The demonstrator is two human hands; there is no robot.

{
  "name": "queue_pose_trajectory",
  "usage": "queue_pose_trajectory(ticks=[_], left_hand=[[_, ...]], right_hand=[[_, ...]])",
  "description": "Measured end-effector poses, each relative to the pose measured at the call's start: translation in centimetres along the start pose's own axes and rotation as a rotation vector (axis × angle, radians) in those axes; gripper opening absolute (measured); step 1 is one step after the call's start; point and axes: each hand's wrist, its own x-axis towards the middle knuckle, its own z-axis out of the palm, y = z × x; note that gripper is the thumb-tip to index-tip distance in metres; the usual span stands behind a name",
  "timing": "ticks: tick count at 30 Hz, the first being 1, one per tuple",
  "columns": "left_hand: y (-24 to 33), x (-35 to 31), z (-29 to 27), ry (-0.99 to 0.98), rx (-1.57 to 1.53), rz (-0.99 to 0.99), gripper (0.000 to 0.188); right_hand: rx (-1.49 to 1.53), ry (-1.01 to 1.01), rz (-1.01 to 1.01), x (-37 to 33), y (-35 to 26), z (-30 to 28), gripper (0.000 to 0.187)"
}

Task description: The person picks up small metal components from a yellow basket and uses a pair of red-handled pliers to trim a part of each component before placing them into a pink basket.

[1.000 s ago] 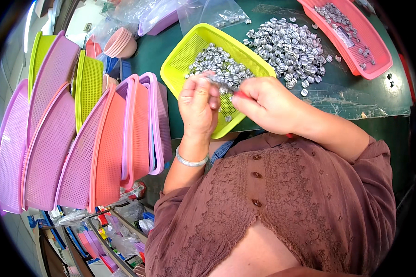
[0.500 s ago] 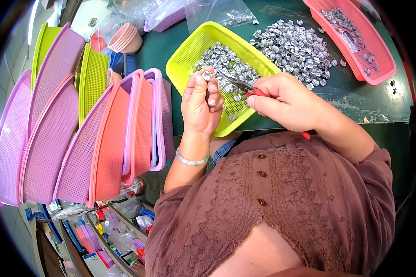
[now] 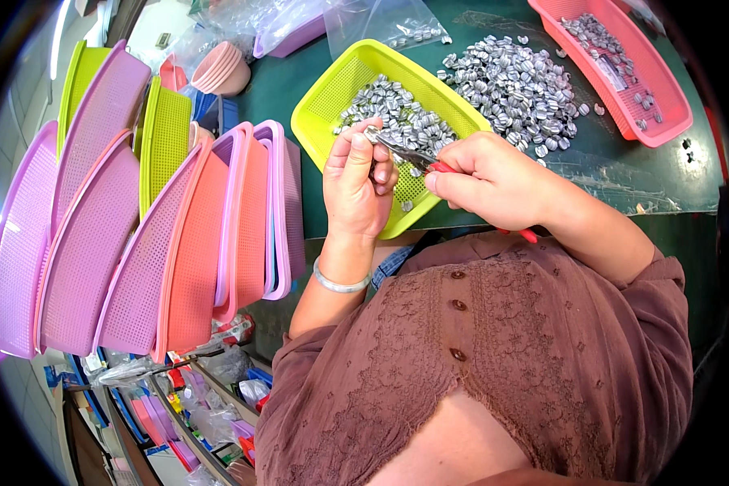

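"Where do I have the left hand (image 3: pixel 356 185)?"

"Over the near side of the green basket (image 3: pixel 319 104), thumb and forefinger pinched on a small striped piece (image 3: pixel 372 134), the other fingers curled in. A pale bracelet (image 3: pixel 342 285) rings the wrist"

"And my right hand (image 3: pixel 494 178)?"

"Clamped round the red handles of the pliers (image 3: pixel 441 167). I see their nose pointing left, its tip right at the piece, but from here I can't tell whether it bites"

"What lies in the green basket?"

"A heap (image 3: pixel 397 105) of like pieces, mostly toward the far side, with a few strays nearer my body"

"What else do I get on the bench (image 3: pixel 267 97)?"

"Just right of the green basket, a big loose pile (image 3: pixel 510 89) of the same. Farther right, a pink basket (image 3: pixel 671 121) with more small pieces in it. Beyond the green one I make out a clear bag (image 3: pixel 373 24) with some inside"

"Off to my left?"

"Stacked baskets (image 3: pixel 89 267) in purple, orange and lime, and some nested pink tubs (image 3: pixel 221 69) past them"
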Motion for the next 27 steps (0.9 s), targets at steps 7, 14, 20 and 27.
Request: queue_pose_trajectory(ticks=[7, 14, 20, 27], left_hand=[[-0.2, -0.1, 0.4, 0.062, 0.027, 0.026, 0.022], [-0.1, -0.3, 0.6, 0.079, 0.096, 0.064, 0.022], [-0.3, -0.3, 0.6, 0.112, 0.085, 0.08, 0.021], [-0.8, -1.0, 0.8, 0.095, 0.112, -0.014, 0.02]], right_hand=[[0.001, 0.025, 0.0, -0.1, 0.1, 0.0, 0.029], [0.011, 0.025, 0.026, -0.1, 0.1, 0.0, 0.028], [0.036, 0.05, 0.025, 0.1, -0.1, 0.6, 0.028], [-0.014, 0.344, -0.265, 1.2, 0.6, 1.2, 0.026]])
